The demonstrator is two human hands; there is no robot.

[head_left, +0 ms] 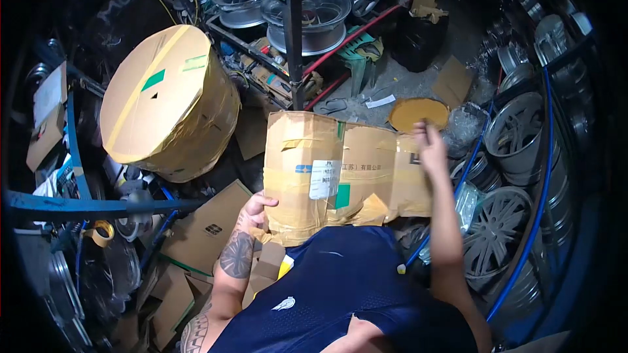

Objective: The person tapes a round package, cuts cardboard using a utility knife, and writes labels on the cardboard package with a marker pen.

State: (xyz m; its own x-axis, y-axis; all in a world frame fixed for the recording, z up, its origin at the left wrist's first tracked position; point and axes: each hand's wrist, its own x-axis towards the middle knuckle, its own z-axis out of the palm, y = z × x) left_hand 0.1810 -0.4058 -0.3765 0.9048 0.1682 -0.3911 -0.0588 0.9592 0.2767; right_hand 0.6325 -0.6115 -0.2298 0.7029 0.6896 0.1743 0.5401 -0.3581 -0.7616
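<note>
A wide piece of brown cardboard (366, 170), with tape, a white label and green patches, lies in front of my body, its surface bent and creased. My left hand (257, 210) grips its lower left edge, with the thumb along the front. My right hand (430, 147) is raised at the cardboard's upper right; its fingers are curled, and whatever they hold is too small and blurred to name. Just behind that hand is a round yellow-brown disc (409, 112) on the floor.
A large taped cardboard drum (170, 101) stands at the upper left. Wheel rims (494, 225) are stacked at right and on the rack at top. A dark metal post (291, 33) rises beyond the cardboard. Loose cardboard (203, 229) and a tape roll (103, 233) lie at left.
</note>
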